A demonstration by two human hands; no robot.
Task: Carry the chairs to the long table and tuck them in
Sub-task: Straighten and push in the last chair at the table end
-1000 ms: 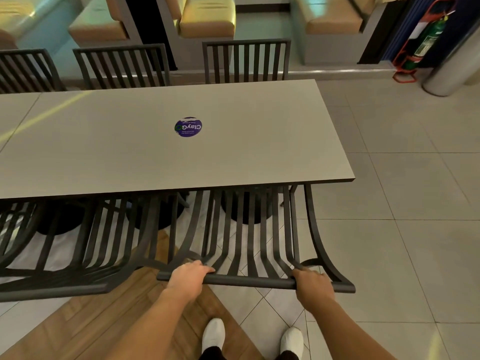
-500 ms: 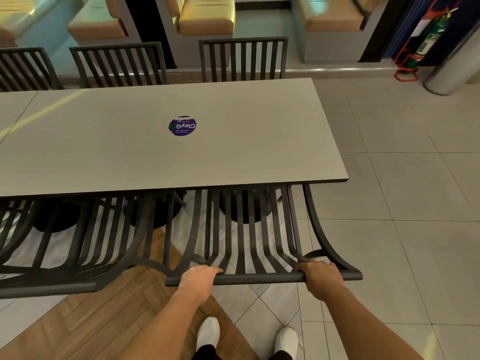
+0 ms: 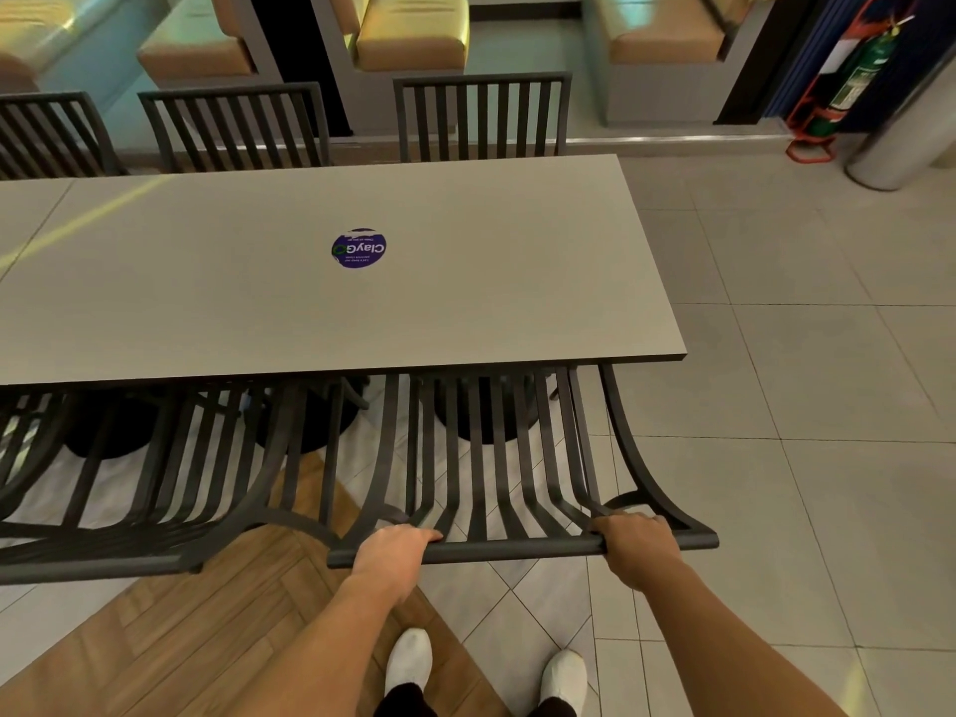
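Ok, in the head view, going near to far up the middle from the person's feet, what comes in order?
White shoes → left hand and right hand on the held chair's top rail → long table with purple sticker → far-side chair → cushioned booth seat.

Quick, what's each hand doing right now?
Left hand: closed on the chair's top rail.
Right hand: closed on the same rail, near its right end.

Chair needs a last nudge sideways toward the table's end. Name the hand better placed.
Left. The left hand grips the chair's top rail at its inner end, so it could push outward; the right hand would pull.
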